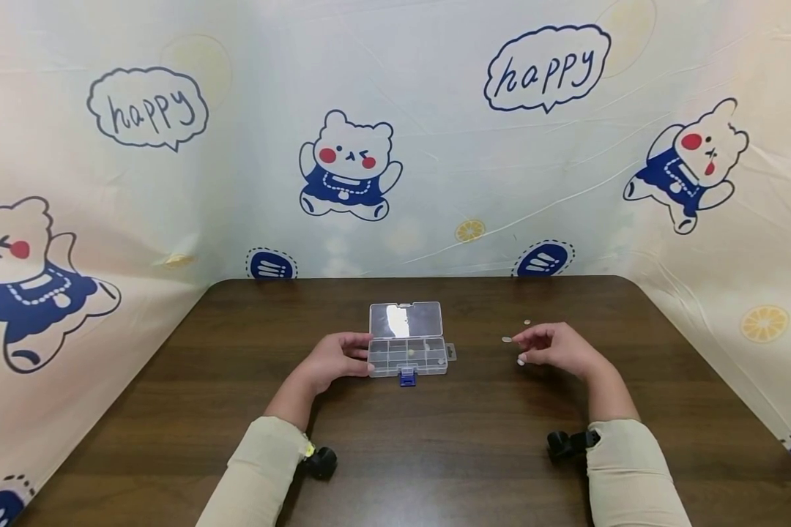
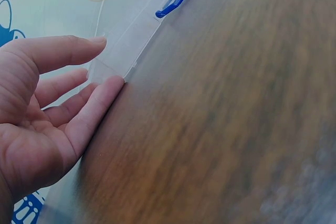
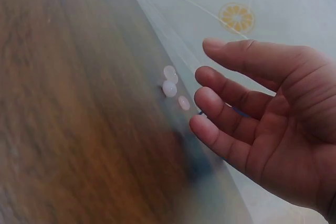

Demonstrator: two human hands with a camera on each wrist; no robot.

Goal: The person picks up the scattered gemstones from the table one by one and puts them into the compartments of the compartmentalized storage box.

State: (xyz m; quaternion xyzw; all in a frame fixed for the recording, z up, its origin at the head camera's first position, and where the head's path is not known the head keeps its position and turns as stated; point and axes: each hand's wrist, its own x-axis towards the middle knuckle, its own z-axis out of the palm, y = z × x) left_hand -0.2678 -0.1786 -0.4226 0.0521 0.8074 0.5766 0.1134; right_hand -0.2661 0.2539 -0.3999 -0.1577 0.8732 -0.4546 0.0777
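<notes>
Your left grip [image 1: 332, 361], spread, touches the compartment box [image 1: 385, 371], its contents [image 1: 411, 353] hard to identify; your right grip [image 1: 559, 345], loosely parted, holds nothing near three pale beads [image 3: 169, 88].

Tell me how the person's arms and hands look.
The left sleeve and right sleeve are plain cream. A rounded black gadget sits at the left one's end, beside a yellow patch; a second black gadget sits at the right. Left hand and right hand are bare.
</notes>
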